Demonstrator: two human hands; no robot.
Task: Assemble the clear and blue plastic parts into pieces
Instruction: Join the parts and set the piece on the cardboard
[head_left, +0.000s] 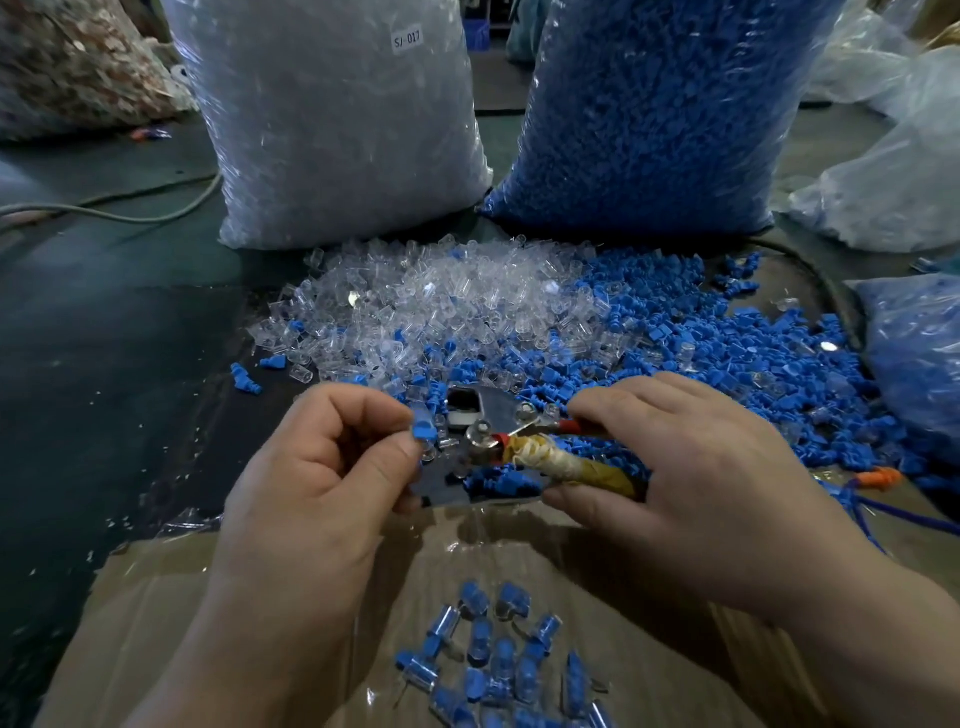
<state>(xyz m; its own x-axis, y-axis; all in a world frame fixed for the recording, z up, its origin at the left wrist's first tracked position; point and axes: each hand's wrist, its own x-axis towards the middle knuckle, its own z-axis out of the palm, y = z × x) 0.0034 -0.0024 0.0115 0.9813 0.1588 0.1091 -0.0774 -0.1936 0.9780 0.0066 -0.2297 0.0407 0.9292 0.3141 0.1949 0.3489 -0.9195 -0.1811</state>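
My left hand (322, 467) pinches a small blue and clear plastic piece (425, 431) between thumb and fingers, just left of a metal press tool (483, 415). My right hand (691, 467) grips the tool's tape-wrapped handles (571, 467). Behind the tool lies a heap of loose clear parts (415, 301) on the left and loose blue parts (701, 332) on the right. Several assembled blue-and-clear pieces (498, 654) lie on the cardboard near me.
Two tall plastic sacks stand at the back, one of clear parts (332, 130) and one of blue parts (660, 114). More bags sit at the right (909, 332). A cable (130, 213) runs across the dark floor on the left. Cardboard (208, 597) covers the near area.
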